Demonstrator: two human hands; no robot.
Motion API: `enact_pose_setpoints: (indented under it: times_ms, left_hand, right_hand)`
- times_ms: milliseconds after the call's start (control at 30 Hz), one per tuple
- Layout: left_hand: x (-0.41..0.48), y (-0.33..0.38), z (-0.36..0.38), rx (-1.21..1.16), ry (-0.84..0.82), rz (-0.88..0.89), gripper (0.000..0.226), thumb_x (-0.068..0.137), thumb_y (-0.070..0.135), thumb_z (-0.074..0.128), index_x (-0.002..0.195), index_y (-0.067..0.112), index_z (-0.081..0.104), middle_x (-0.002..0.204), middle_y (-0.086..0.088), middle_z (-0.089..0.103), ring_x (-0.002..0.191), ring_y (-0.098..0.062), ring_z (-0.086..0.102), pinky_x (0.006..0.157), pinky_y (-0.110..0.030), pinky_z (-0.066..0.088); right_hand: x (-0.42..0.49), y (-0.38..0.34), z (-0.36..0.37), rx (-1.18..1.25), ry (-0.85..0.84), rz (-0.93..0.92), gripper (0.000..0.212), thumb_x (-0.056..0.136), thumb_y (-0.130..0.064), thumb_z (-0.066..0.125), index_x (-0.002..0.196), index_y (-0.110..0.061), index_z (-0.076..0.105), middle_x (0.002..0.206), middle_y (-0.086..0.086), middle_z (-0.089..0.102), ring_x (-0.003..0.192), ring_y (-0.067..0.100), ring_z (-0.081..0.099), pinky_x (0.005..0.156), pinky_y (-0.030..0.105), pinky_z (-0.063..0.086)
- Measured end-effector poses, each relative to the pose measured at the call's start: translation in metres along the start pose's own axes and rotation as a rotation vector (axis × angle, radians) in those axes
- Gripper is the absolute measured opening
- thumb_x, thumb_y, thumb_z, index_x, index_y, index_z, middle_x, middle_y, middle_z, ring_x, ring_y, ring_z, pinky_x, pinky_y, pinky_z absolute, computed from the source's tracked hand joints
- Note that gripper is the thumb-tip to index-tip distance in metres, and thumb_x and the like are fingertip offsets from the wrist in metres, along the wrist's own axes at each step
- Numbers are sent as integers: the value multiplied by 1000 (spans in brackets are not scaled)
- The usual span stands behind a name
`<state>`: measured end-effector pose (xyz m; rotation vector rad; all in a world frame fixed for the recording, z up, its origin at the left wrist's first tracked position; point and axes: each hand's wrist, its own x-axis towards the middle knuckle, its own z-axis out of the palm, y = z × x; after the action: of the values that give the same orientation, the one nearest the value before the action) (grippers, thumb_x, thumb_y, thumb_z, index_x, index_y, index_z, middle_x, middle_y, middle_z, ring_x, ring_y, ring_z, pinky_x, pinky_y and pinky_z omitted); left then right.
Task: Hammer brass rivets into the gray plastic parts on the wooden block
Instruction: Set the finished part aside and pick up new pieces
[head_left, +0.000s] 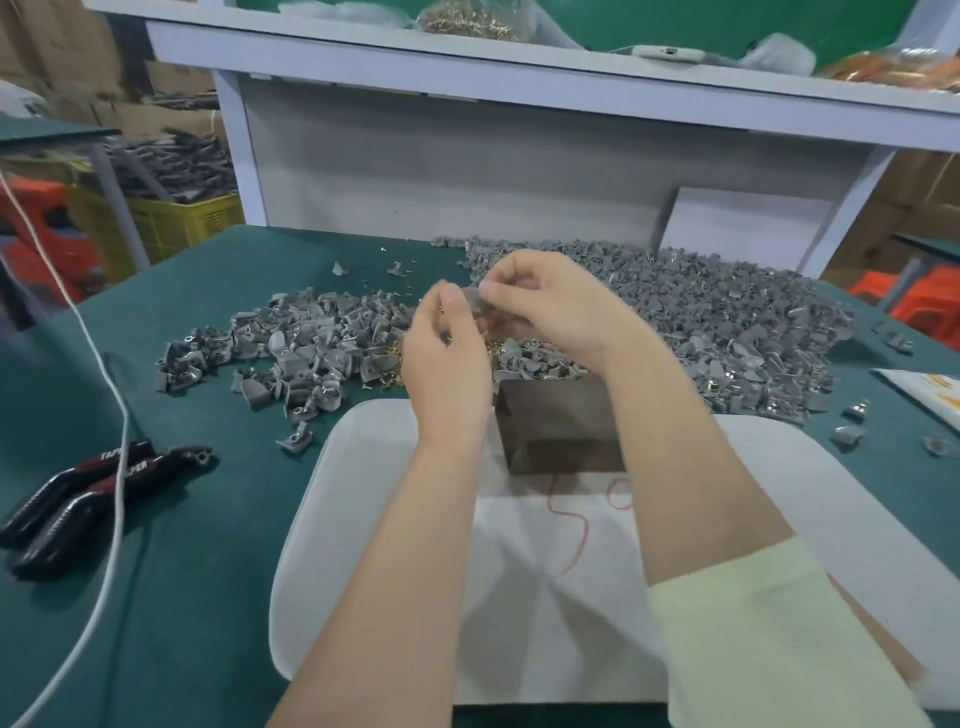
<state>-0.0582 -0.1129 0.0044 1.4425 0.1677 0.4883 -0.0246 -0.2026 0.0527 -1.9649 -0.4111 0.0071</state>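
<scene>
Green table (208, 597): black-handled tool (78, 499), left heap of gray parts (291, 348), loose brass rivets (387, 379). Left hand (447, 364), fingers curled, grip unclear, meets 1 gray part (480, 309) pinched by right hand (550, 306) fingers. Under the hands, wooden block (558, 426); right heap (727, 322) beyond.

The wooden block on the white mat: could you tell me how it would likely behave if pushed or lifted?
The wooden block looks squat and flat-based, so it would probably slide rather than tip or roll. It seems a solid, thick piece, so likely stiff and fairly heavy for its size. The white mat under it may damp sliding.
</scene>
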Motion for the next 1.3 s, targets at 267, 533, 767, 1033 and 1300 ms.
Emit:
enact_pose_setpoints:
  times_ms: [267, 533, 767, 1033, 1300]
  left_hand:
    - [4, -8, -2, -8, -24, -68, 17, 94, 15, 53, 80, 20, 63, 83, -3, 66, 79, -18, 60, 83, -40, 53]
    - [14, -1, -10, -446, 338, 5, 6, 95, 7, 53, 94, 10, 57, 81, 2, 62, 74, -5, 61, 70, -13, 48]
    - [15, -2, -10, -437, 372, -4, 5, 94, 10, 57, 97, 8, 59, 92, -4, 64, 90, -14, 63, 83, -20, 51]
    - [11, -3, -7, -419, 346, -6, 10, 93, 11, 58, 87, 19, 58, 92, -1, 65, 94, -15, 64, 89, -24, 52]
    - [10, -3, -6, -443, 317, -3, 7, 92, 9, 60, 89, 15, 61, 95, -6, 68, 95, -16, 66, 87, -23, 52]
  right_hand:
    - [-12, 11, -12, -80, -48, 30, 8, 91, -13, 60, 86, -17, 63, 86, 1, 67, 77, 10, 64, 77, 28, 56]
    - [24, 36, 46, -771, -88, 253, 20, 91, -18, 58, 107, -9, 67, 108, 8, 66, 94, 24, 62, 85, 32, 51]
    - [40, 41, 81, -611, -107, 270, 27, 95, -16, 46, 113, -6, 64, 118, 14, 64, 99, 25, 59, 88, 35, 48]
    - [38, 40, 89, -853, -51, 131, 27, 98, -22, 39, 111, -15, 62, 112, 6, 66, 105, 24, 62, 73, 25, 40]
    - [37, 42, 82, -871, -84, 167, 27, 97, -24, 44, 115, -16, 62, 116, 4, 65, 109, 23, 60, 83, 28, 46]
